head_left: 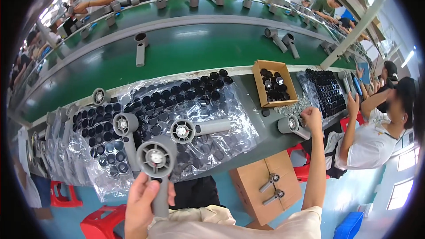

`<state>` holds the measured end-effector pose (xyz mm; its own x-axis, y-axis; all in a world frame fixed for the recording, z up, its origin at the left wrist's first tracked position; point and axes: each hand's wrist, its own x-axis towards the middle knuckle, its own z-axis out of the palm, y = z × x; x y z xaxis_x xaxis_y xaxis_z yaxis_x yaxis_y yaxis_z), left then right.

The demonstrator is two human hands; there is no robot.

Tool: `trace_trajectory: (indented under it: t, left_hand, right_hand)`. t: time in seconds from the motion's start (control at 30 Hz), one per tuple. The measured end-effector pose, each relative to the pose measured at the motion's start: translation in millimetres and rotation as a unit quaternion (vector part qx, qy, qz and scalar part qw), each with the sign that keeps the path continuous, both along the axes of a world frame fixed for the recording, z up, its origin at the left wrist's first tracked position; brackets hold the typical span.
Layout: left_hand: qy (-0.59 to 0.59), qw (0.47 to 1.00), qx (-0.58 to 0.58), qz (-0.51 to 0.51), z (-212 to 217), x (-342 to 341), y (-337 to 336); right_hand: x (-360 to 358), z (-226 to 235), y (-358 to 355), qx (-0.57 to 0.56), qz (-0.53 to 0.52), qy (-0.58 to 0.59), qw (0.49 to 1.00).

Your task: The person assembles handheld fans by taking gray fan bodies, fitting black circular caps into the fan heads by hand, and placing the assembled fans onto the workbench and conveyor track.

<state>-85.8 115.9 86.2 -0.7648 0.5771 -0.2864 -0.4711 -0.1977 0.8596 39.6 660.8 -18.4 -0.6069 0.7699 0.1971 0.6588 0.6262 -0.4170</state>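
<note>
Upright in my left hand [141,194] is a grey handheld fan [167,148], its fingers wrapped round the handle and its round spoked head facing me. My right hand [312,118] reaches out to a scatter of small shiny clear pieces [290,109] on the bench, fingertips drawn together; whatever they pinch is too small to make out. Just below that hand lies another grey fan [290,124]. Two more grey fans [182,131] [125,125] rest on plastic-wrapped black round caps [177,90] in front of me.
A cardboard box [261,98] of black round parts stands behind the clear pieces. More black caps [326,90] sit to its right. Beyond runs a green conveyor [199,46] carrying grey fans. A co-worker [376,137] sits at right; a carton [265,186] stands below the bench.
</note>
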Motion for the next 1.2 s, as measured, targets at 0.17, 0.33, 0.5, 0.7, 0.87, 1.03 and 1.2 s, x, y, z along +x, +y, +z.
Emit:
trace_trajectory:
  t: [0.17,0.33,0.5,0.7,0.87,1.03,1.2]
  left_hand:
    - [-0.004,0.999,-0.007,-0.051,16,3,10]
    - [-0.018,0.996,0.007,-0.09,25,-6,22]
    - [0.005,0.992,0.035,-0.119,22,-11,20]
    - [0.012,0.994,0.028,-0.104,11,-11,15]
    - [0.01,0.994,0.019,-0.105,6,-11,12]
    - [0.002,0.996,-0.017,-0.093,-8,-8,13]
    - [0.07,0.995,-0.032,-0.066,-17,-12,5]
  right_hand:
    - [-4,3,5,-0.049,-0.043,0.021,0.998]
    - [19,-8,40,0.032,0.031,0.063,0.997]
    - [26,-10,72,-0.074,0.073,0.045,0.994]
    - [15,11,40,-0.081,0.054,0.077,0.992]
    - [-21,95,-97,-0.029,0.136,0.18,0.974]
    - [-58,138,-273,-0.141,0.243,0.236,0.93]
    - [-81,139,-357,-0.288,0.291,0.291,0.865]
